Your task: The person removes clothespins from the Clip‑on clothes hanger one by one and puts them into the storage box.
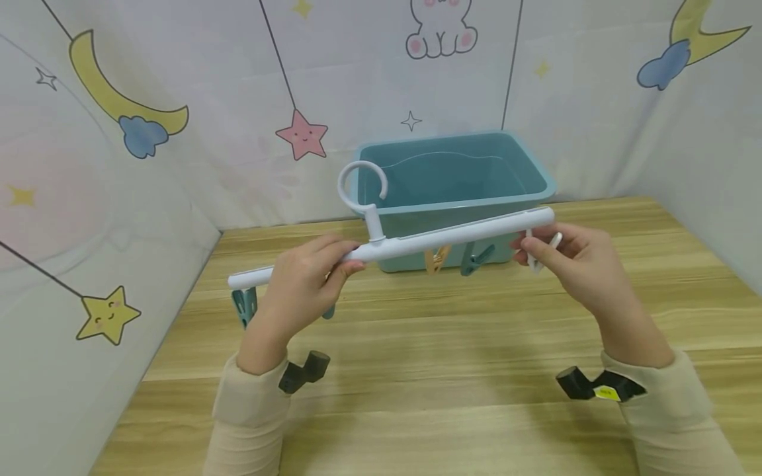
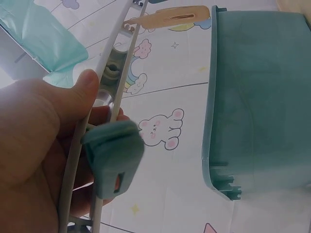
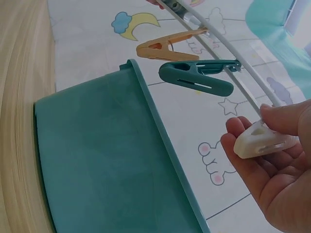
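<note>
The person holds a white clip hanger in the air above the wooden table, just in front of a teal plastic tub that stands near the back wall. The left hand has its fingers and thumb curled around the bar near the hook, so it carries the weight of the hanger. The right hand is at the far right end of the bar and pinches a white clip between thumb and fingers; this clip hangs from the bar. Further along the bar hang a dark teal clip and an orange clip, both closed and holding nothing, and more teal clips hang near the left end. The wrist view of the left hand shows one teal clip just beside the fingers. In my judgement the step in hand is the work on the white clip at the end of the bar: the fingers are placed on it, but I cannot tell if its mouth is pressed open. The next move probably calls for a steady left hand that keeps the bar level, and for a firm squeeze on the two tails of the clip, because it is small and can swing away from the fingers.
</note>
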Motion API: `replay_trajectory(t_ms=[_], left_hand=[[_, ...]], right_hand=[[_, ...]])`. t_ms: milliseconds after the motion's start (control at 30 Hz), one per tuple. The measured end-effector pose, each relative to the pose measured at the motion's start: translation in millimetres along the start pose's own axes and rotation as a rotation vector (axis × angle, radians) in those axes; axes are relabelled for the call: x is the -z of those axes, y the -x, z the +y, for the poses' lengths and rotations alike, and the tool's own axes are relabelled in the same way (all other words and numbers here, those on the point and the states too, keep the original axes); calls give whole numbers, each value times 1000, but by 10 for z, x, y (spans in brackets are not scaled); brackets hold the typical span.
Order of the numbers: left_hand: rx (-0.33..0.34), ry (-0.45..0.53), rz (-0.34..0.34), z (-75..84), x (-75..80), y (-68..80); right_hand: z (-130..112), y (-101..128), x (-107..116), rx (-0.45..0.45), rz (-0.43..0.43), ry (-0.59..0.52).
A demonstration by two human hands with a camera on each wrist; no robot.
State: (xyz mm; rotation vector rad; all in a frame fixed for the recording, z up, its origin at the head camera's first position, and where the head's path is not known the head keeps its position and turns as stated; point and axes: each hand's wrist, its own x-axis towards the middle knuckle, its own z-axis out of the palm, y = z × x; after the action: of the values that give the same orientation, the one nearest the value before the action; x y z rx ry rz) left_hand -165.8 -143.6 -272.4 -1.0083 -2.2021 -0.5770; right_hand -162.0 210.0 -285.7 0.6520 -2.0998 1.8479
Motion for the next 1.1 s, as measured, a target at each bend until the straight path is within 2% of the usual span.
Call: replay_trajectory(t_ms=[200,400,567,1100], left_hand=[[-13,-3,4,7,-2,0],[-14,9,10,25,-3,5],[-15,10,14,45,-9,1],[-9,0,32,119,-132,-27]], right_hand=[[-29,13,-64,19,132,114],[-10,17,-125,132,269,273],[37,15,-149,221,336,317],[63,-39,-233,326,579,458]])
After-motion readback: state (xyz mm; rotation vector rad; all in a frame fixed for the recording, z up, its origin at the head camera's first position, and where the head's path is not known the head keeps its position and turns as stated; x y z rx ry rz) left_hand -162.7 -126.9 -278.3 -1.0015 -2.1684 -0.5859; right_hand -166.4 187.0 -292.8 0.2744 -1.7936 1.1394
